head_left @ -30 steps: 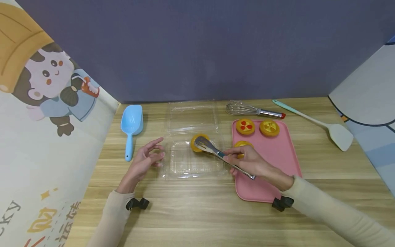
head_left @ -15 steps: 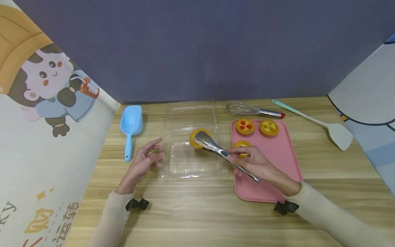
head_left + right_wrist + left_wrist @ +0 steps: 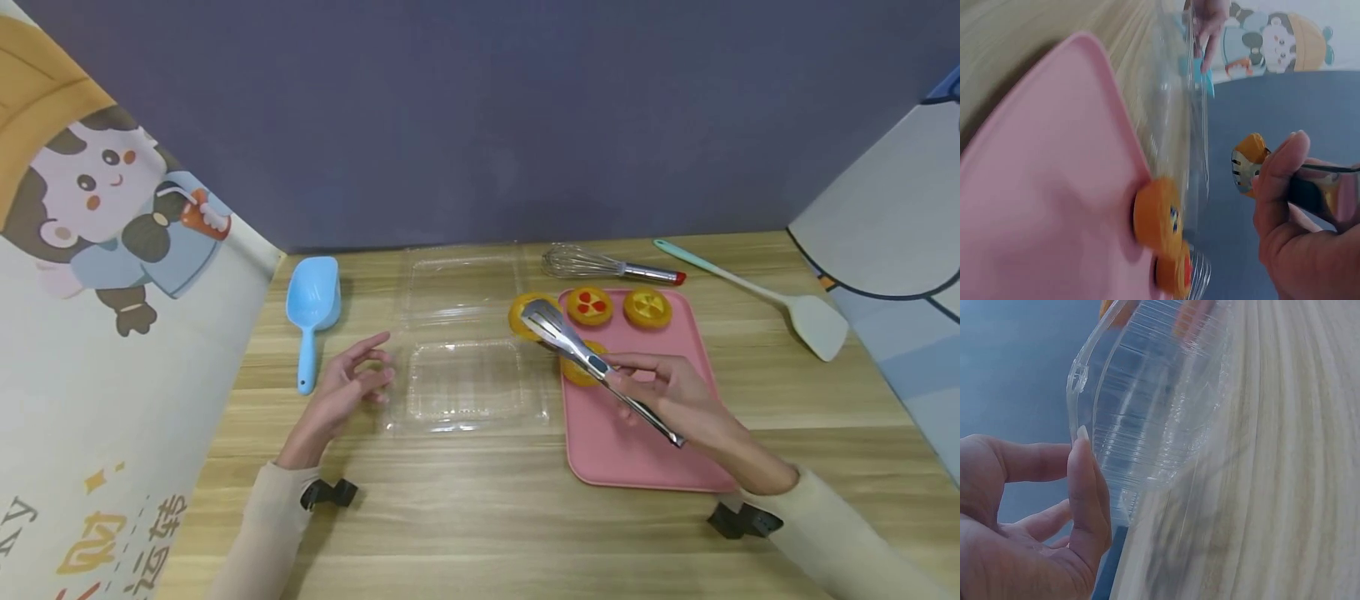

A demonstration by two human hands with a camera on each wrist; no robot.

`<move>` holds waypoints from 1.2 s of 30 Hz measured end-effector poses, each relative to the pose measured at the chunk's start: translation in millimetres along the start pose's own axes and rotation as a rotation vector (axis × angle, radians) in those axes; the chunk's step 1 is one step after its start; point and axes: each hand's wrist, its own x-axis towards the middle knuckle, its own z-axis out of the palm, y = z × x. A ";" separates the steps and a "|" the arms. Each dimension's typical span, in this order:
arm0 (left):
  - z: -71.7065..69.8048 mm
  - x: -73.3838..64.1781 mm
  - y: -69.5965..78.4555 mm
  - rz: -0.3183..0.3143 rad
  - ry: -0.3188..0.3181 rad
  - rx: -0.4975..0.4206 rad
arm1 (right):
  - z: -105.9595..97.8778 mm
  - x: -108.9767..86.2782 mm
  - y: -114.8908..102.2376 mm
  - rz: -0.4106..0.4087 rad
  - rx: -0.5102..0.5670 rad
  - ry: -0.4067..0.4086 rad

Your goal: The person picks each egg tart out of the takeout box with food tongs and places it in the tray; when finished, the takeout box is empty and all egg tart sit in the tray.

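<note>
My right hand (image 3: 675,400) holds metal tongs (image 3: 581,354) by the handles. Between the slotted tips is a yellow-orange tart (image 3: 523,313), raised above the gap between the clear container and the pink tray (image 3: 645,450); the tongs hide part of it. In the right wrist view the tart (image 3: 1251,148) is also gripped, above tray level. My left hand (image 3: 348,387) stays with loosely bent fingers beside the left edge of the open clear plastic container (image 3: 468,383). In the left wrist view a fingertip lies at the container's rim (image 3: 1074,394); I cannot tell whether it touches.
On the tray sit a tart with red pieces (image 3: 589,307), a tart with yellow pieces (image 3: 647,308) and a third tart (image 3: 581,371) partly behind the tongs. A whisk (image 3: 581,262) and pale turner (image 3: 817,325) lie behind and right; a blue scoop (image 3: 313,292) lies left.
The tart in the tongs has risen from the container and moved right, toward the tray's left edge. My right hand has moved right with it. My left hand has barely moved.
</note>
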 end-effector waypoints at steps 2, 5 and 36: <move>-0.2 0.2 0.4 0.000 0.000 0.000 | -7.9 -5.4 4.1 -0.001 -0.004 0.015; -0.5 -0.1 1.2 -0.002 -0.003 0.000 | -20.4 -14.5 11.1 0.014 -0.014 0.047; -5.4 -5.7 -0.1 -0.015 0.030 0.002 | -76.3 -52.9 86.8 0.162 -0.048 0.160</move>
